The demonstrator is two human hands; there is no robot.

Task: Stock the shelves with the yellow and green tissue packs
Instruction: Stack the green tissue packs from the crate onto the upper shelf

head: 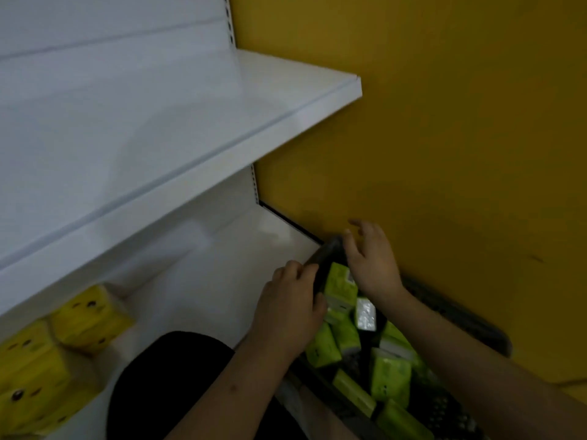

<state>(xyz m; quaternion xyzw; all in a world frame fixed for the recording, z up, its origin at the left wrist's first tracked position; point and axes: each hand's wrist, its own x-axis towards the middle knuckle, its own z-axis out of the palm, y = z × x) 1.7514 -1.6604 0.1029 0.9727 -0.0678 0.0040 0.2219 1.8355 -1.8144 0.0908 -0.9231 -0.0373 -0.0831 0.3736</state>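
Near edge: dark knee (pixel 165 385), bottom centre. To its right, a dark basket (pixel 460 315) on the floor against the yellow wall (pixel 444 122), holding loose green tissue packs (pixel 389 377) at mixed angles.

Left hand (pixel 290 308) sits at the basket's far left corner, fingers (pixel 303 270) curled over the dark rim, gripping it. Right hand (pixel 371 258) hovers just beyond, fingers (pixel 357 224) spread and loosely bent, holding nothing; palm faces left, toward the top green pack (pixel 340 285).

Key relation: that top green pack stands between the two hands, just beside and below the right palm, long axis running roughly near-to-far, slightly tilted. Right hand is nearer for the grasp; likely move is closing down and left onto it while the left steadies the basket.

Further left: yellow tissue packs (pixel 47 354) already stacked on the lower shelf (pixel 203 265), bare white surface between them and the hands. Upper shelf (pixel 158 128) above, nothing on its visible part. Motion blur, print unreadable.
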